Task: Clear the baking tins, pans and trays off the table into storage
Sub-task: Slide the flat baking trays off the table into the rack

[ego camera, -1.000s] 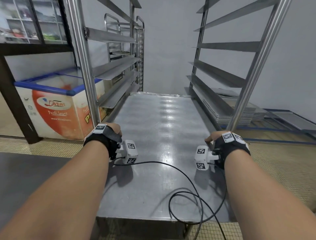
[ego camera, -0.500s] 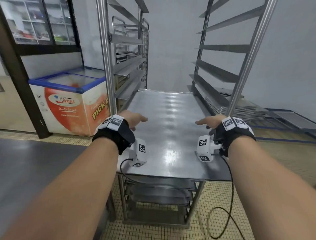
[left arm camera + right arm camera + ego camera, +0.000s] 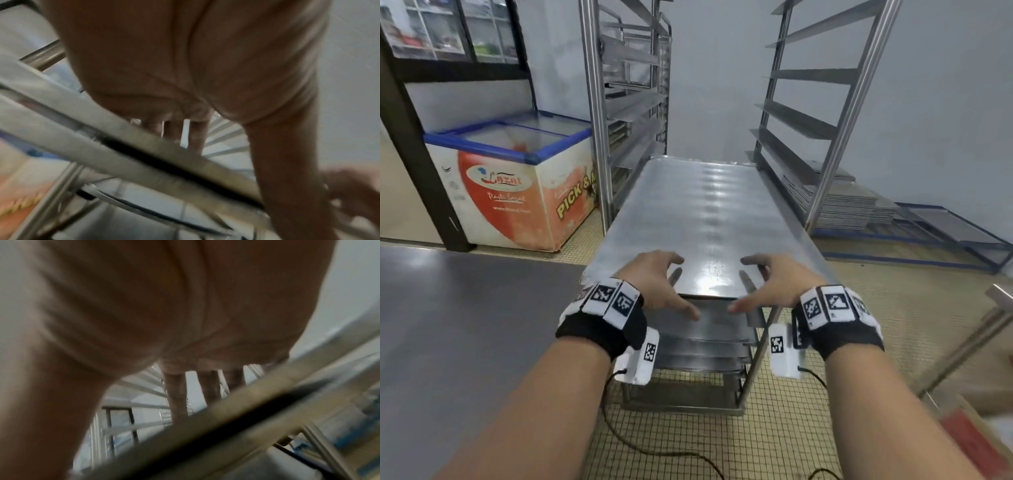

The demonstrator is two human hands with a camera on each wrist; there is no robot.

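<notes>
A large flat steel baking tray (image 3: 709,212) lies level on a runner of the steel rack trolley (image 3: 595,120), reaching back between its uprights. My left hand (image 3: 661,281) and right hand (image 3: 767,284) are at the tray's near short edge, fingers spread above the metal and thumbs lower, in front of the edge. Neither hand grips anything. In the left wrist view the fingers (image 3: 195,138) reach past the blurred tray edge (image 3: 123,154). The right wrist view shows the fingers (image 3: 176,394) over the tray edge (image 3: 226,418) too. More trays (image 3: 698,342) sit on lower runners.
A chest freezer (image 3: 517,185) stands left of the rack, and a grey table top (image 3: 448,325) fills the near left. Stacked trays (image 3: 839,205) lie on the floor at the right by low blue frames (image 3: 945,233). A black cable (image 3: 637,445) trails over the tiled floor.
Both hands let go of the tray's long sides and came together at its near short edge. The tray now sits farther from me in the rack.
</notes>
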